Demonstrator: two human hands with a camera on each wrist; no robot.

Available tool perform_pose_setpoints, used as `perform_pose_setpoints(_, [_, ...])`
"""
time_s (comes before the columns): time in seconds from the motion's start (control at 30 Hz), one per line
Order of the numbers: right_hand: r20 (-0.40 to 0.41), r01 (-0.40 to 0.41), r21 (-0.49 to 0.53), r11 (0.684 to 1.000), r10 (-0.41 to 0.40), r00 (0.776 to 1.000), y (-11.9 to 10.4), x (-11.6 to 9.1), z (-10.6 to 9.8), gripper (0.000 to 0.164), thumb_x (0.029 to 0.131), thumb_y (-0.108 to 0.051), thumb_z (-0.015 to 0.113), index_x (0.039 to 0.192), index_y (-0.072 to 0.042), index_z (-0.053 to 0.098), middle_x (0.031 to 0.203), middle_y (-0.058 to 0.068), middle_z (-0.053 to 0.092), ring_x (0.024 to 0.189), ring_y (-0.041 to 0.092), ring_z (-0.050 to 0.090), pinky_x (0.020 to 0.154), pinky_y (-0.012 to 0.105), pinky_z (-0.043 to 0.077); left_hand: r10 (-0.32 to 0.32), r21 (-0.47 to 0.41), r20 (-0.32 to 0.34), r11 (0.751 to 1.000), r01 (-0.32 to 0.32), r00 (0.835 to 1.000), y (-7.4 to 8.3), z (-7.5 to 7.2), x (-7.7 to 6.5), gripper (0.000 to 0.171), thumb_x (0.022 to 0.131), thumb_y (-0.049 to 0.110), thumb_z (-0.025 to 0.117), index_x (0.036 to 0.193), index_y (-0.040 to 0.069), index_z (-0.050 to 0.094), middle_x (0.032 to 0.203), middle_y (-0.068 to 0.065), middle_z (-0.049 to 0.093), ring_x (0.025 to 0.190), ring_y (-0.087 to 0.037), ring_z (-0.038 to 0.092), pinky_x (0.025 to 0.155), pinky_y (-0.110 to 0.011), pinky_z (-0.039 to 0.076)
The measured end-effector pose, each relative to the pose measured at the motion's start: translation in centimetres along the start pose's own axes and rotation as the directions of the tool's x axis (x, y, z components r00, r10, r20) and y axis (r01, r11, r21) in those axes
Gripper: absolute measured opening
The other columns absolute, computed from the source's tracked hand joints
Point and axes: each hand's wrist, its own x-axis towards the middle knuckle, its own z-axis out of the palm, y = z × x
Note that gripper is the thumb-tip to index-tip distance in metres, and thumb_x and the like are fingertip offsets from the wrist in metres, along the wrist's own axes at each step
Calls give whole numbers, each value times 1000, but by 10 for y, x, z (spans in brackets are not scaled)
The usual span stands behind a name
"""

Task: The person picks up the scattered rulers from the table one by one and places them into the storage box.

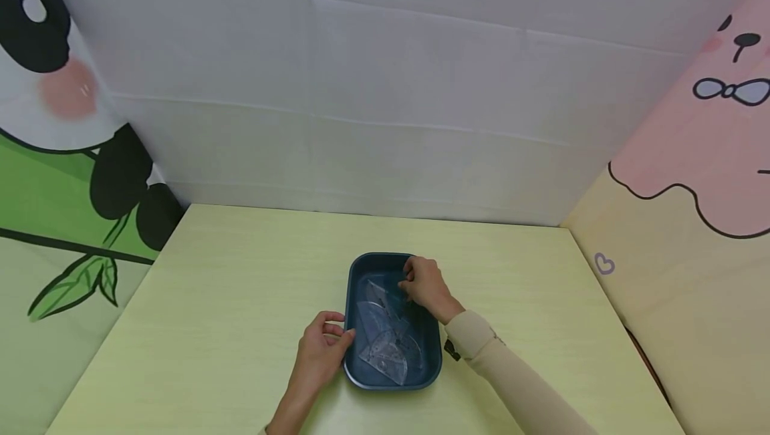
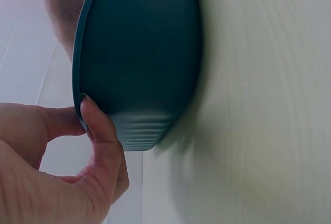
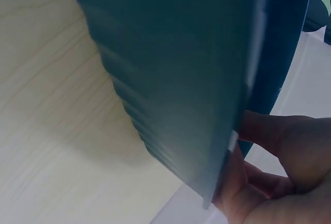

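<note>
A dark blue rectangular tray (image 1: 355, 274) with rounded corners and ribbed outer sides lies on the table. In it are clear plastic drawing pieces: a set square (image 1: 388, 358) near the front and other overlapping transparent shapes (image 1: 375, 315), one with a curved edge. My left hand (image 1: 325, 345) pinches the tray's left rim between thumb and finger, also seen in the left wrist view. Over the right rim, near the far corner, my right hand (image 1: 426, 282) bends its fingers inward. In the right wrist view the rim hides those fingertips (image 3: 235, 177), and I cannot tell what they hold.
The pale yellow table (image 1: 252, 274) extends round the tray on all sides. A white sheet (image 1: 385, 101) hangs behind it, with a panda-printed panel (image 1: 66, 154) at left and a pink-and-cream printed panel (image 1: 692, 174) at right.
</note>
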Motion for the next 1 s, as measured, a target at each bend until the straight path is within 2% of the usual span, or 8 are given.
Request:
perform_pose_setpoints(0.27, [-38,34,-73,997,-37,999,-1,19,8,18,90,7,72,105,12,62,72,9,60,51,16,65,57,32,58,7,11,30,1000,-8,1000,2,-11,25,31,89,8,76,115,-1,62,86,-8,62,70,-17,59,59,-30,49])
perform_pose_setpoints(0.5, [-115,77,-212,974,-103,988,-5,33,12,14,87,7,74,89,7,61,70,9,56,59,17,52,56,33,46,18,12,59,1000,-19,998,1,-20,47,31,89,7,76,115,-1,63,86,-7,63,70,-16,59,58,-29,49])
perform_pose_setpoints(0.67, [-149,122,-272,955,-167,975,-8,30,12,16,82,12,74,81,6,58,69,10,55,61,16,45,54,31,41,15,6,57,1000,-15,998,3,-20,45,31,89,7,76,115,-1,63,86,-8,63,70,-16,59,57,-29,50])
perform_pose_setpoints(0.8, [-142,150,-292,945,-198,970,-9,27,12,18,80,17,68,77,4,56,65,9,51,61,14,38,54,29,31,13,8,54,1000,-13,998,5,-20,43,31,89,7,76,115,-1,63,86,-8,63,70,-16,59,57,-29,49])
perform_pose_setpoints(1.0, [-115,169,-338,926,-219,969,-10,26,13,21,78,18,68,76,2,55,66,11,51,63,18,47,56,30,31,15,9,53,1000,-15,999,7,-21,41,31,88,7,76,115,-1,63,86,-8,63,70,-17,58,58,-29,49])
